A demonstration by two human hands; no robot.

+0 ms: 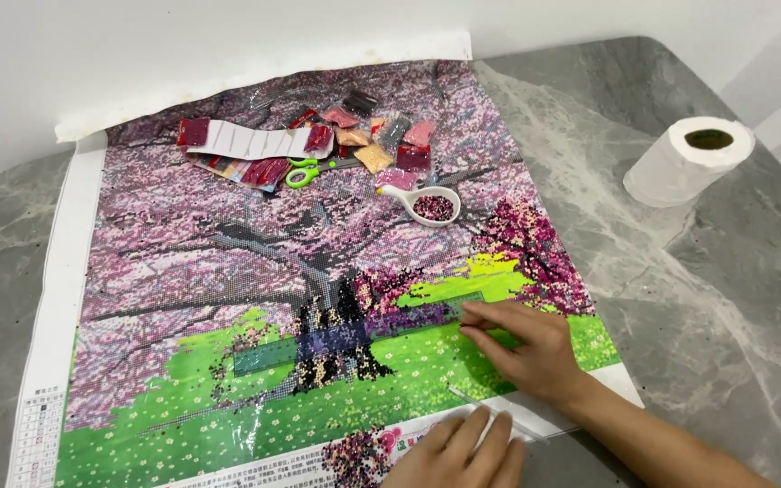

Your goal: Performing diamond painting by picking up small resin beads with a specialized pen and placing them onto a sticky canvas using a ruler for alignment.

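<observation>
A large diamond-painting canvas (183,271) of a pink blossom tree over green grass lies on a grey marble table (725,298). A clear green ruler (354,334) lies across the tree trunk. My right hand (522,348) pinches the ruler's right end with its fingertips. At the bottom edge of the picture, my left hand (458,452) rests flat on the canvas's lower border, fingers stretched out, and is partly cut off by the frame. A lifted edge of clear film (499,416) runs between the two hands.
A white spouted tray of dark pink beads (434,204) sits on the upper canvas. Behind it are green scissors (305,172), several small bead packets (381,140) and a white label sheet (255,140). A toilet paper roll (691,160) stands at the right, against the wall.
</observation>
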